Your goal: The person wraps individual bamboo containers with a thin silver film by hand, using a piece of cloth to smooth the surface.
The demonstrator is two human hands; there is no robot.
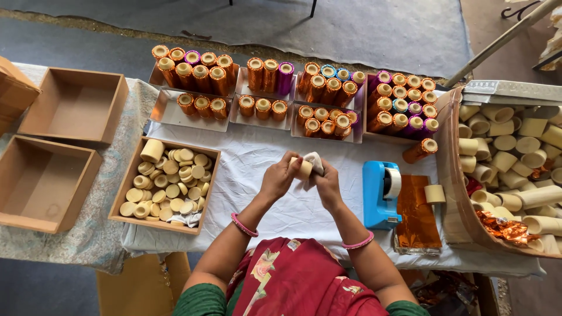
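My left hand (279,177) and my right hand (328,182) meet over the white cloth (246,155) in the middle of the table. Together they hold a short cream cardboard tube (302,168). My right hand also pinches a piece of white cloth or paper (315,162) against the tube. A wooden box (130,186) of plain cream tubes and discs lies just left of my left hand. A blue tape dispenser (379,193) stands just right of my right hand, with orange foil sheets (417,216) and a loose plain tube (434,193) beside it.
Several trays (170,112) of foil-wrapped tubes in orange, purple and blue line the far edge. A large curved bin (453,175) of plain tubes fills the right. Two empty wooden boxes (41,184) sit at the left. One wrapped orange tube (419,150) lies loose.
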